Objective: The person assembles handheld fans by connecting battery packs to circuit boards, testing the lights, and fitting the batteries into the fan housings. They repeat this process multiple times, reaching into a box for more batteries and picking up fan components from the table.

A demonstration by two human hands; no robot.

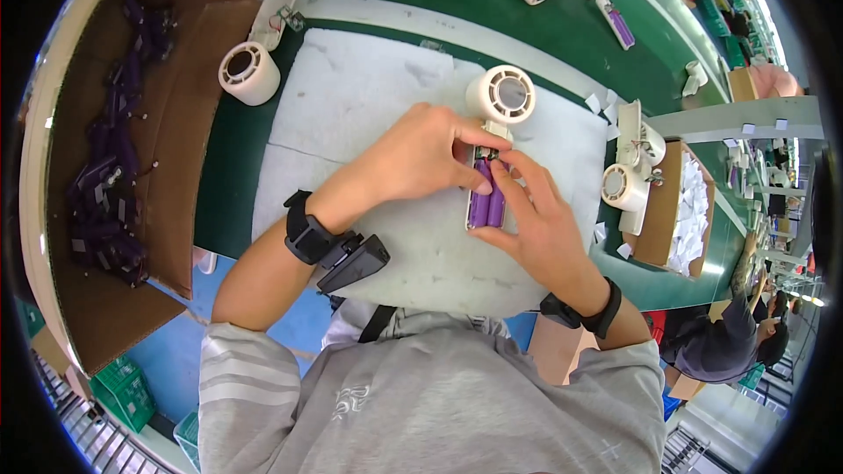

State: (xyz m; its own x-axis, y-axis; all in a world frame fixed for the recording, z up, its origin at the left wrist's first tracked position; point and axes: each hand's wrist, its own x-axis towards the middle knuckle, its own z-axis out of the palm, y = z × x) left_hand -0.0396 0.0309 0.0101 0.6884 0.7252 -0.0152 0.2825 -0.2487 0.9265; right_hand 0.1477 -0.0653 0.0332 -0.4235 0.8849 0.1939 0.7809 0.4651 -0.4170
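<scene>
On the white-padded green surface (224, 206), a white fan (502, 98) with purple cells (488, 208) is held by half-curled left hand (421, 154) and right hand (544, 224), its wiring (485, 154) best kept unpinched.

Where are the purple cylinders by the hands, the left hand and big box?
Purple cylinders (496, 206): head view, right cylinder's side.
Left hand (423, 151): head view, back of hand.
Big box (186, 114): head view, inner wall.

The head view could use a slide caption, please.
Left hand and right hand at the purple cells of a white, round-headed device on a pale mat.
</scene>
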